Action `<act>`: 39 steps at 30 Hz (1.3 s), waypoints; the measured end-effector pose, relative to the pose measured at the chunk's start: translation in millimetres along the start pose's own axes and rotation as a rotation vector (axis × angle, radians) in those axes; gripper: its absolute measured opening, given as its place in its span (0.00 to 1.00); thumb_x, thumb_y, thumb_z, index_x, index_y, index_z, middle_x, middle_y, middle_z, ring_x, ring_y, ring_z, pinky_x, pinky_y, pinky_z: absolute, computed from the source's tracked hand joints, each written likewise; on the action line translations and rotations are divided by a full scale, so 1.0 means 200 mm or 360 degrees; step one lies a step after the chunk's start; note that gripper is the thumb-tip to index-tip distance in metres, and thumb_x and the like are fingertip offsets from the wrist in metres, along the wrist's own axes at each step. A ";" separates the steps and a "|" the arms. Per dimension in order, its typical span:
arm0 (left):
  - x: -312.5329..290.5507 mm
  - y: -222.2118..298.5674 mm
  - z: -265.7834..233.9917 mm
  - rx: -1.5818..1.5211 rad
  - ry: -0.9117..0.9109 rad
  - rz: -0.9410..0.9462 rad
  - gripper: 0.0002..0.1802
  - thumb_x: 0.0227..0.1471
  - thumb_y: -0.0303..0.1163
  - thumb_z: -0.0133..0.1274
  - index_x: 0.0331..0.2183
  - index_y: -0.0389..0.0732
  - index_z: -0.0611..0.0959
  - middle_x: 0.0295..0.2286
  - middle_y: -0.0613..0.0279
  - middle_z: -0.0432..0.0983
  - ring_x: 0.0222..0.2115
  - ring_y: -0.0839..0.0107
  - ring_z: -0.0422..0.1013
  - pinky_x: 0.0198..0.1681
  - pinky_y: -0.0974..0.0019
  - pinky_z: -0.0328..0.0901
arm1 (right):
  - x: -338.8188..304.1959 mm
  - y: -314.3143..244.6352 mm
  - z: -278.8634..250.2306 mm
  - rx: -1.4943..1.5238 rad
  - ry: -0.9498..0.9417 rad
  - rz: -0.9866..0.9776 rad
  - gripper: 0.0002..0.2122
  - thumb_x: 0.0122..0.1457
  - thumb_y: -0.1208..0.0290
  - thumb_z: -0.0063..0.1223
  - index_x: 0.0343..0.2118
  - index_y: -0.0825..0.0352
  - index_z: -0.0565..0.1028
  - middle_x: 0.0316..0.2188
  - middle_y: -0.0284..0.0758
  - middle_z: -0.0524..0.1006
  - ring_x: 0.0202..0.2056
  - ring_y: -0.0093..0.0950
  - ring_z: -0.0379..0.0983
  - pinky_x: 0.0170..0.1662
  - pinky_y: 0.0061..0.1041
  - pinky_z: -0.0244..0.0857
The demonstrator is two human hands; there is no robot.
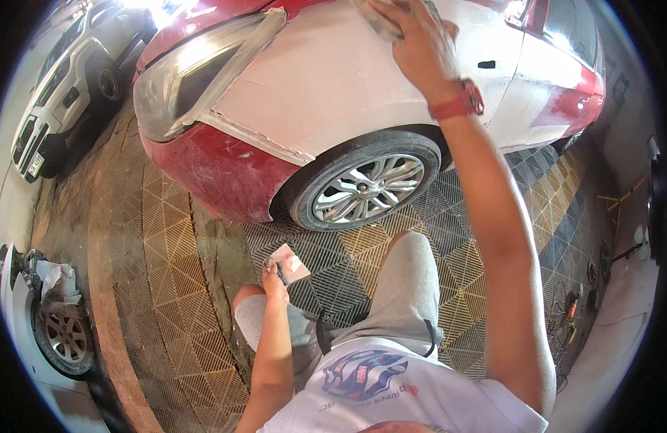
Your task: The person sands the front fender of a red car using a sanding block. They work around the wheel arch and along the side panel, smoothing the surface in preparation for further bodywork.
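Note:
A red car (243,169) with a wide pale pinkish-white patch over its front fender (312,86) stands before me. My right hand (423,54), blurred by motion, is high on that fender. Its fingers are closed on a greyish cloth-like pad (380,20), laid against the painted surface; the pad's exact kind is hard to make out. Low over my knee, my left hand (275,283) pinches a flat, pale pink square piece (288,264) by its edge, away from the car. Clear film and tape cover the headlight (192,76).
The front wheel (366,184) rests on a patterned grey and yellow tile floor (167,252). A white vehicle (66,94) is parked at the far left. Near left, a loose wheel (63,335) leans by a white panel. Small tools (571,307) lie by the right wall.

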State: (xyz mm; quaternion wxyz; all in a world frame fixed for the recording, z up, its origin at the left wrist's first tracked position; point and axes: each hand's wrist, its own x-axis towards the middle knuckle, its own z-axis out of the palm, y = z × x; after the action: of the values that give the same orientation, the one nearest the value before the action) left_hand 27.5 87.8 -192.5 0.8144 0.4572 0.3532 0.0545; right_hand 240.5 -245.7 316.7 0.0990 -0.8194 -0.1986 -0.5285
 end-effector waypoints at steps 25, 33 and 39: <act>-0.03 0.00 0.03 0.0029 -0.0078 0.0031 0.24 0.76 0.35 0.49 0.66 0.37 0.70 0.62 0.50 0.74 0.60 0.57 0.75 0.62 0.50 0.73 | -0.57 0.32 -0.11 -0.0066 -0.0062 0.0098 0.38 0.54 0.86 0.55 0.65 0.38 0.80 0.62 0.27 0.79 0.68 0.38 0.70 0.64 0.52 0.54; 0.04 -0.06 -0.05 0.0109 -0.0079 0.0084 0.25 0.76 0.36 0.49 0.67 0.37 0.69 0.62 0.49 0.74 0.61 0.55 0.74 0.63 0.50 0.71 | -0.01 0.36 -0.12 0.0170 0.0061 0.0078 0.17 0.63 0.71 0.57 0.55 0.56 0.85 0.52 0.36 0.81 0.57 0.39 0.76 0.57 0.45 0.65; 0.04 -0.04 -0.08 0.0194 0.0047 0.0036 0.29 0.75 0.38 0.51 0.69 0.38 0.67 0.65 0.50 0.71 0.62 0.54 0.73 0.63 0.50 0.71 | -0.02 0.35 -0.06 0.0139 0.0103 0.0009 0.18 0.63 0.74 0.54 0.54 0.57 0.85 0.51 0.36 0.82 0.56 0.40 0.78 0.55 0.46 0.68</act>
State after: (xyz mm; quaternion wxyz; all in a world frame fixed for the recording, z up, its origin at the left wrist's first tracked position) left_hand 22.4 97.9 -208.8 0.7790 0.5091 0.3628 0.0487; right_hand 259.5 -314.6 322.1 0.1424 -0.7973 -0.2159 -0.5454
